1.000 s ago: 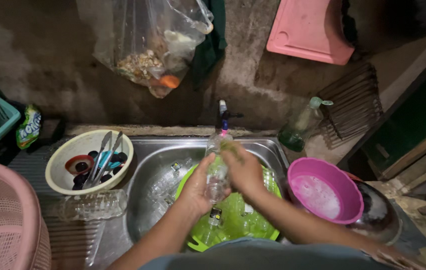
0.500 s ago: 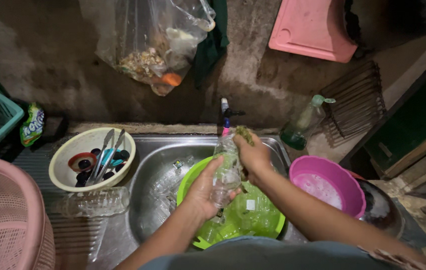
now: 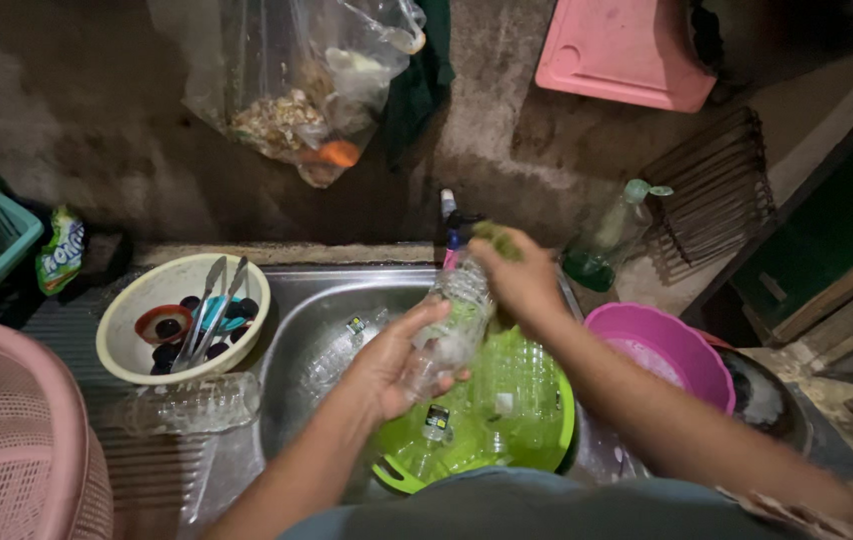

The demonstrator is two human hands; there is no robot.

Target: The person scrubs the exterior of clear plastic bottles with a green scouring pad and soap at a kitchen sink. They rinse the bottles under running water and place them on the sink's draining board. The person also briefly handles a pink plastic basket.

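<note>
My left hand (image 3: 387, 362) grips the lower body of a clear plastic bottle (image 3: 452, 325) held tilted over the steel sink (image 3: 312, 300). My right hand (image 3: 522, 280) is closed around the bottle's neck with a green scrub pad (image 3: 497, 240) at the fingertips. Below the bottle a green basin (image 3: 547, 425) sits in the sink with more clear bottles in it.
A cream bowl (image 3: 127, 350) with caps and cutlery sits left of the sink, and a clear bottle (image 3: 192, 405) lies in front of it. A purple basin (image 3: 672, 350) stands right, a pink basket (image 3: 7, 440) at left. A green soap bottle (image 3: 607, 240) and faucet (image 3: 450, 215) stand behind.
Both hands and the bottle have risen and shifted slightly right, and the bottle has tilted with its neck toward the faucet.
</note>
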